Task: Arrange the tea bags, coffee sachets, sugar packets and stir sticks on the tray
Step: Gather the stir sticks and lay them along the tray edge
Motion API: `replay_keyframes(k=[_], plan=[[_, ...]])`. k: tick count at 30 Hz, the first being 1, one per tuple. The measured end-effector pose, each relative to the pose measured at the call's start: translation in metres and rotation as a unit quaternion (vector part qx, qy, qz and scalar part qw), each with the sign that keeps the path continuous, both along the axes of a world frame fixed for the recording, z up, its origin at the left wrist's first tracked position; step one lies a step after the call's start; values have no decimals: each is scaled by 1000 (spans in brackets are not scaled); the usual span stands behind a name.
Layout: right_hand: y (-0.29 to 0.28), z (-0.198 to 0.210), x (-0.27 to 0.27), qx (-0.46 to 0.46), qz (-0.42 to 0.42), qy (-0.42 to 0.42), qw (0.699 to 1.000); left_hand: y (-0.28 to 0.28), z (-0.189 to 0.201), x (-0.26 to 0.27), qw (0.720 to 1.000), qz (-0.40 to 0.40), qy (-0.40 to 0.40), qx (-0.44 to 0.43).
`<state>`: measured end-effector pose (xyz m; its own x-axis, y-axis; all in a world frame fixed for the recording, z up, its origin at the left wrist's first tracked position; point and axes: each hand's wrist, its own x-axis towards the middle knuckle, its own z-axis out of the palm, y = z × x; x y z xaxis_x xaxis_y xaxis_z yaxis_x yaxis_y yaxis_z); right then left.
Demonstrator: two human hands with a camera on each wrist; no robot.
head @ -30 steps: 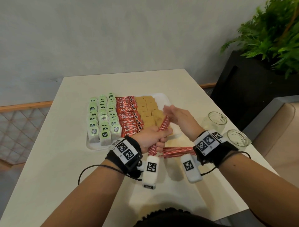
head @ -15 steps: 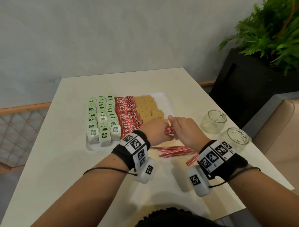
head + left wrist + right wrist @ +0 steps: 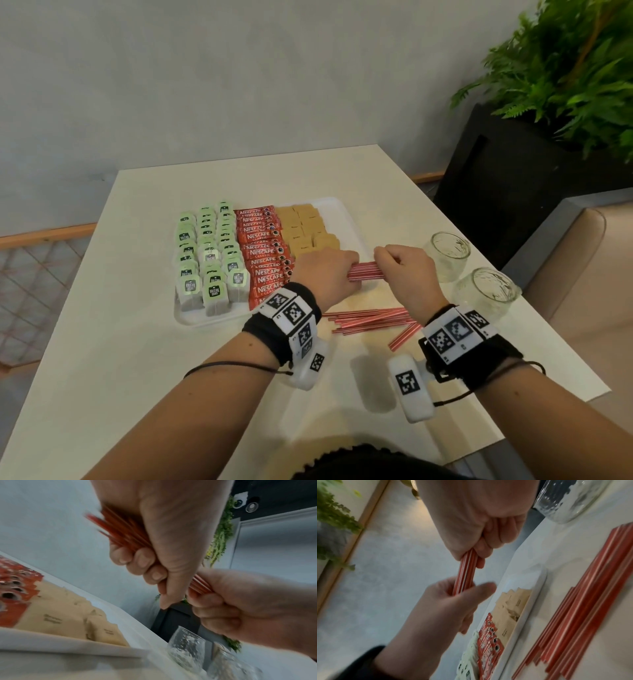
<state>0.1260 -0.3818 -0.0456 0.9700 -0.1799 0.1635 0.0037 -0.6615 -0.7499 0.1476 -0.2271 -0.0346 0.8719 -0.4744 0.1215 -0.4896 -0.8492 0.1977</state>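
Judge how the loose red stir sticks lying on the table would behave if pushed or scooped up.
The loose stir sticks look thin, straight and probably light, so a push would likely scatter them. They seem stiff: the bundle spans left hand to right hand unbent.

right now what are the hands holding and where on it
Both hands grip one bundle of red stir sticks: the left hand around its left end, the right hand around its right end.

Grey wall (image 3: 239,85), white table (image 3: 137,342), potted fern (image 3: 565,68)
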Motion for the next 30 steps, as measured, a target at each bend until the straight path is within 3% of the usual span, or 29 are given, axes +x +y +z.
replay_keyframes(k=[3, 5, 6, 8, 11, 12, 13, 15, 18, 21, 22, 23, 26, 30], plan=[[-18, -4, 0, 23, -46, -11, 999, 22, -10, 11, 984, 54, 102, -134], [-26, -6, -1, 39, -68, -22, 997, 31, -16, 16, 934, 109, 190, -284], [-29, -6, -1, 40, -75, -26, 996, 32, -15, 16, 890, 138, 239, -364], [-29, -6, -2, 30, -75, -29, 996, 25, -10, 14, 772, 189, 333, -507], [-21, -3, -3, 13, -59, -36, 998, 10, -1, 13, 618, 210, 401, -643], [-17, -2, -4, 4, -55, -39, 998, 4, 2, 11, 580, 206, 414, -671], [-14, -2, -5, -3, -51, -44, 998, -2, 3, 10, 560, 203, 423, -683], [-9, -3, -5, 1, -53, -54, 997, -12, 2, 7, 586, 201, 416, -666], [-13, -4, -2, 13, -54, -38, 998, -16, -2, 4, 682, 167, 409, -582], [-25, 0, 3, 0, -38, 5, 999, -8, -5, 5, 860, 60, 354, -361], [-27, 2, 5, -6, -32, 12, 999, -6, -6, 5, 901, 30, 318, -292], [-29, 5, 7, -12, -24, 18, 999, -4, -5, 5, 925, 10, 291, -246], [-31, 11, 10, -39, 10, 47, 998, -5, -6, 7, 941, -26, 285, -179], [-26, 11, 13, -85, 78, 92, 989, -12, -9, 5, 925, -69, 353, -125]])
